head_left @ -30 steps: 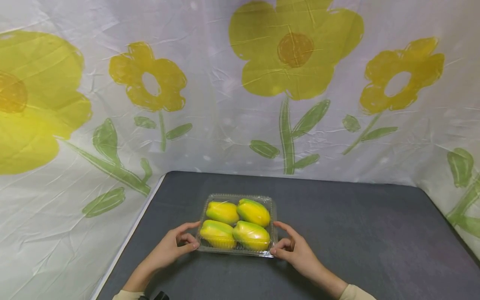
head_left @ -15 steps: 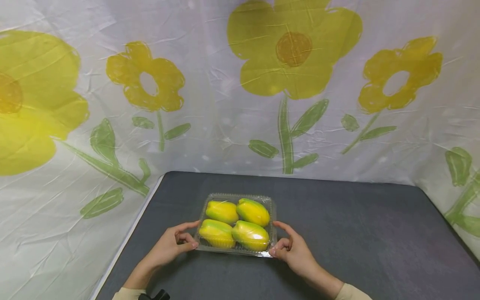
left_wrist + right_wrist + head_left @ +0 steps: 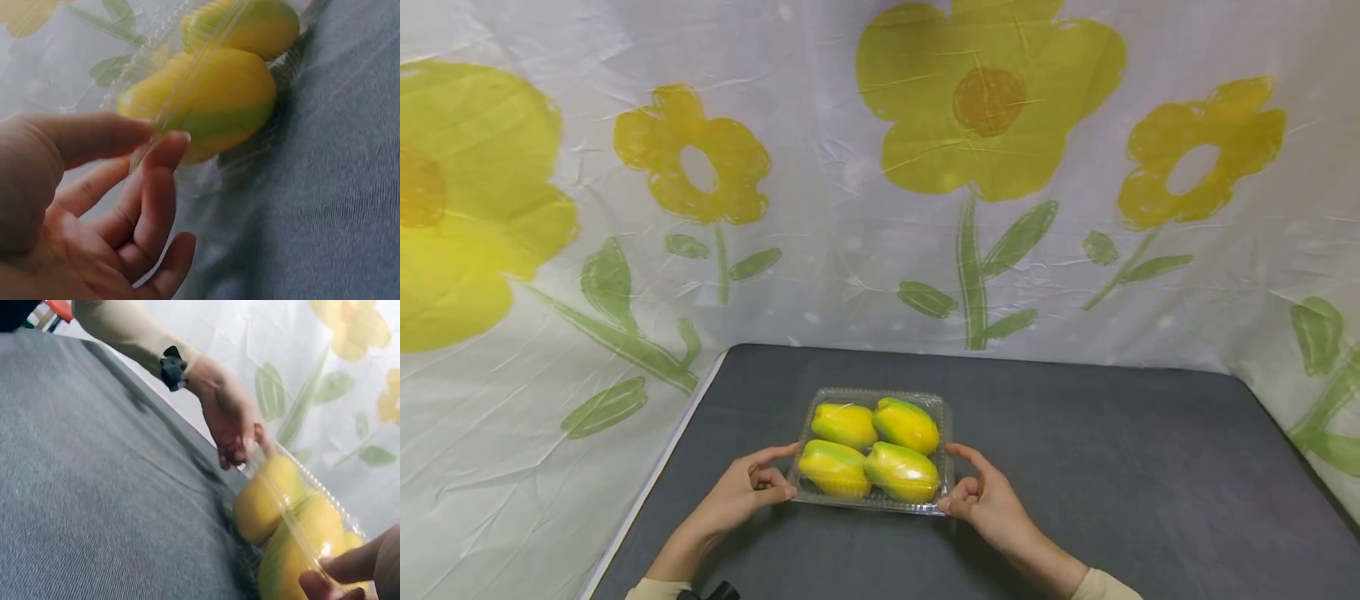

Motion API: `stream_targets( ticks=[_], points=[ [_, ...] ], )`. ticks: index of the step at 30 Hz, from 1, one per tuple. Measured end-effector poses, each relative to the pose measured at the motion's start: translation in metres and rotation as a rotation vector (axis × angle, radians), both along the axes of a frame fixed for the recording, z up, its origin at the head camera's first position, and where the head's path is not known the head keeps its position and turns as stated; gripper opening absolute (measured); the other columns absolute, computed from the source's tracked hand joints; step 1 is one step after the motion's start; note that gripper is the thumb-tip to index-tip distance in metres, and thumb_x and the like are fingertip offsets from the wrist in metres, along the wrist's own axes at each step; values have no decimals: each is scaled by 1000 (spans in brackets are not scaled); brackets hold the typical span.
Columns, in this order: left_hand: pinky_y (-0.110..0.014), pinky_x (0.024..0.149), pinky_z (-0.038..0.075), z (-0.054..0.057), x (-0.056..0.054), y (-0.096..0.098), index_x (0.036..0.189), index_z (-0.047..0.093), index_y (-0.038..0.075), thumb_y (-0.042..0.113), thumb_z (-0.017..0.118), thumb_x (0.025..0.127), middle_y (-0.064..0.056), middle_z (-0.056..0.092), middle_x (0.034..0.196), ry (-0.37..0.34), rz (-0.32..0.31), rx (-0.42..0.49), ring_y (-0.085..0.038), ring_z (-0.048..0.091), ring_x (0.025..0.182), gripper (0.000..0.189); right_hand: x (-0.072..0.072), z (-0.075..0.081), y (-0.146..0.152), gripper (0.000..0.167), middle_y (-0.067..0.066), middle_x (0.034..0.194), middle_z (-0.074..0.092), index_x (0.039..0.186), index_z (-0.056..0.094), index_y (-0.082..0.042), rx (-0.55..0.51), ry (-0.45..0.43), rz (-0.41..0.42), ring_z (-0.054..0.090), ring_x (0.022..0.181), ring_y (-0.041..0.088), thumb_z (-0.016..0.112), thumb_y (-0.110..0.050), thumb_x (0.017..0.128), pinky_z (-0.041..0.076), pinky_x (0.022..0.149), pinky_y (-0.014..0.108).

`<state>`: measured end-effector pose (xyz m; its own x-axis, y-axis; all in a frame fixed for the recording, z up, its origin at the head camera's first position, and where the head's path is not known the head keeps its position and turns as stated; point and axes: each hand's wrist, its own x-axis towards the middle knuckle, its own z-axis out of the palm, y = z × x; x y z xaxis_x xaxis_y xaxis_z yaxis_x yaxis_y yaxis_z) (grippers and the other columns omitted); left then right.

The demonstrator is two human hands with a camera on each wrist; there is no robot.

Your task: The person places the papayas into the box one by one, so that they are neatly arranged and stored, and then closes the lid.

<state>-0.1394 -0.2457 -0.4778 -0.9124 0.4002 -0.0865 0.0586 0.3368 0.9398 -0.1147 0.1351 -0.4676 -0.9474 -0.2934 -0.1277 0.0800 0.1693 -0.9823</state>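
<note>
A clear plastic clamshell box point(image 3: 880, 505) with its lid down holds several yellow-green mangoes point(image 3: 844, 425), laid in two rows. My left hand point(image 3: 737, 493) pinches the rim at the near left corner between thumb and fingers, as the left wrist view shows with the box's edge point(image 3: 178, 100) between them. At the near right corner my right hand point(image 3: 994, 507) pinches the rim too; its thumb and a fingertip point(image 3: 315, 584) meet on the edge in the right wrist view. Whether the box's underside touches the table cannot be told.
The dark grey table point(image 3: 1112, 467) spreads out right of the box. Behind and beside it hangs a white cloth point(image 3: 820, 275) printed with yellow flowers. A black strap device point(image 3: 173, 367) sits on my left wrist.
</note>
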Motion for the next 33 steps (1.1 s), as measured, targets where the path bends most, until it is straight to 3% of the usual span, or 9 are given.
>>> stream_targets(
  ticks=[4,8,13,18,21,26,29,33],
  points=[
    [-20,81,52,-3,-2,-1,150,38,3,18,70,92,-8,75,86,-26,-18,22,-13,70,85,68,-3,-2,5,81,5,71,67,151,34,-7,23,10,15,47,50,5,75,-3,82,39,46,19],
    [-21,84,56,-5,-2,-1,152,35,3,18,68,94,3,75,89,-39,-36,46,-19,72,89,68,-4,-4,9,81,10,75,71,152,34,-9,31,14,33,54,55,9,76,-8,84,46,49,23],
    [-22,84,56,-4,0,0,153,32,5,18,67,94,-5,76,94,-30,-47,46,-22,72,91,70,-4,-5,14,80,9,81,74,153,32,-10,32,0,70,65,67,13,75,-13,87,54,58,27],
    [-24,82,57,-1,0,-2,154,29,7,20,67,94,-9,76,95,-4,-43,14,-19,72,89,72,-6,-4,20,76,18,90,74,153,32,-8,46,36,121,67,73,15,73,-16,89,57,63,30],
    [-24,83,57,3,1,-7,154,28,4,20,63,97,-15,74,100,33,-24,-20,-15,71,89,69,-8,-3,27,70,16,94,73,151,38,-12,154,116,125,64,72,11,72,-22,91,55,63,27],
    [-28,87,56,12,-1,-14,152,36,10,25,60,100,-18,69,119,185,79,-157,-22,68,105,59,-12,3,43,64,4,110,69,145,48,-22,456,382,39,63,91,14,74,-34,88,52,73,28],
    [-46,97,54,18,-3,-14,149,42,16,27,62,98,-17,62,134,333,144,-281,-34,61,120,55,-16,9,55,65,6,124,64,145,49,-26,590,533,-11,59,110,24,75,-37,87,54,84,44],
    [-70,104,35,23,-8,-14,148,45,17,25,66,95,-17,49,148,519,195,-413,-45,43,135,58,-24,18,72,70,9,138,54,149,45,-26,688,666,-26,50,123,32,75,-38,87,49,90,59]
  ],
)
